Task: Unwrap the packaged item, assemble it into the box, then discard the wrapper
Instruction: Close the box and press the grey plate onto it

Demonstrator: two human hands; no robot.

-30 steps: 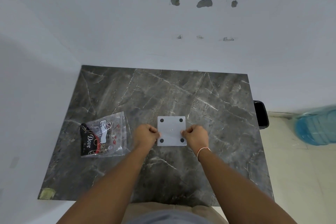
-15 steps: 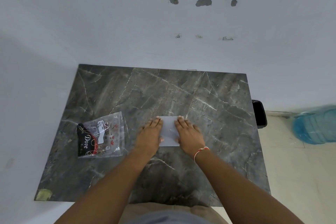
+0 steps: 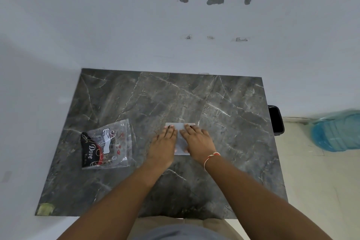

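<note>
Grey marble-patterned tabletop (image 3: 194, 99) against a white wall (image 3: 116, 25). Count: one white flat box piece (image 3: 180, 138), one clear wrapper (image 3: 109, 145), two hands. Box piece lies flat near table centre. Left hand (image 3: 164, 145) and right hand (image 3: 196, 143) lie palm-down on it, fingers extended and close together, pressing flat. Wrapper lies left of the box piece, apart from it, with a dark "Dove" packet inside. One black bin (image 3: 276, 119) and one blue water jug (image 3: 337, 132) stand right of the table.
</note>
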